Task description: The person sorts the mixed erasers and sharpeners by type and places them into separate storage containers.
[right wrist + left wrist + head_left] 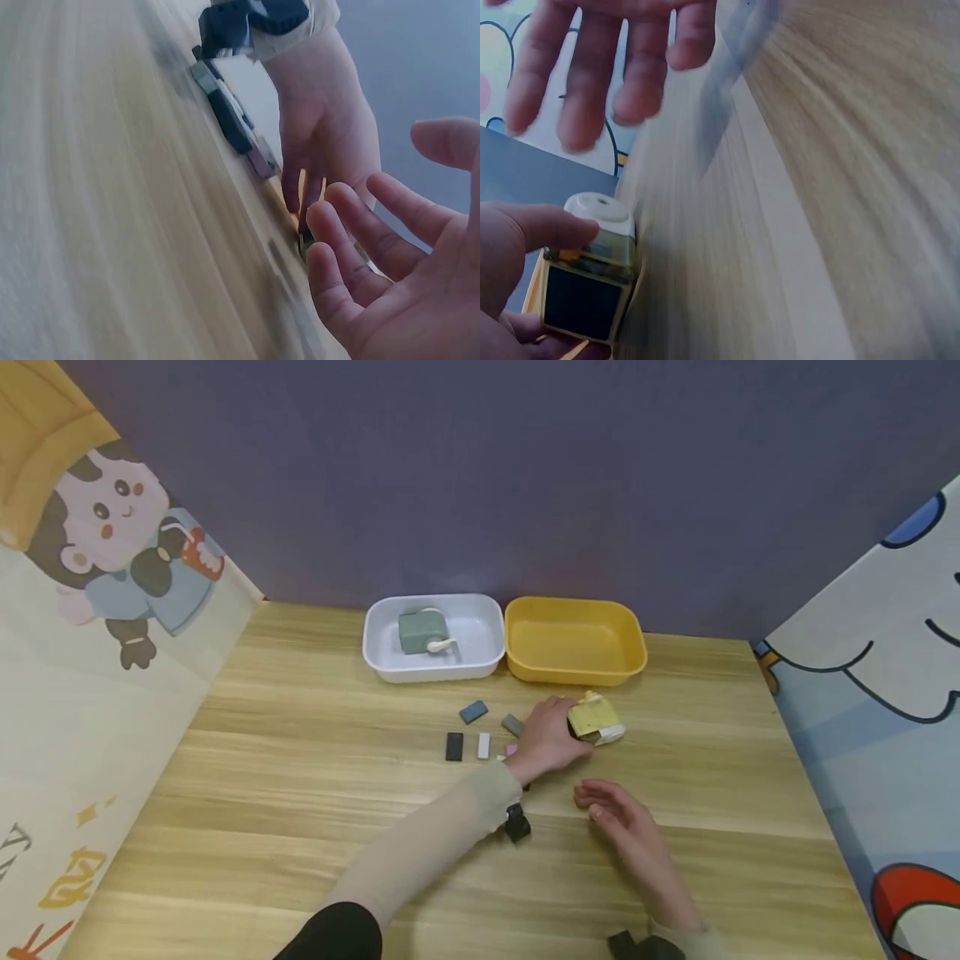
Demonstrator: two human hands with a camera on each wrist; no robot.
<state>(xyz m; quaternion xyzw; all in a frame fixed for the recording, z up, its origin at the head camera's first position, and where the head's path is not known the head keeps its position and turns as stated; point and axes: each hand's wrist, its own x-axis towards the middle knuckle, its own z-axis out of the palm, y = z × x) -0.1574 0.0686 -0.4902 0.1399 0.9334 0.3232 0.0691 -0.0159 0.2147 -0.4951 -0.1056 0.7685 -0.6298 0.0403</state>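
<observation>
My left hand [551,737] grips a small yellow box-like object [595,720] with a white cap on the wooden table [300,793], just in front of the yellow tray [573,641]. In the left wrist view my thumb and fingers [525,232] curl round the yellow object [589,274], which has a dark side panel. My right hand [622,818] hovers open above the table, nearer to me, fingers relaxed and spread [375,255], holding nothing. Several small flat tiles lie left of the left hand: a blue one [473,712], a black one [453,747], a white one [483,745].
A white tray [480,664] at the back holds a grey-green object with a cream handle [423,632]. The yellow tray beside it has nothing visible in it. Cartoon-printed panels stand at both sides, a dark wall behind.
</observation>
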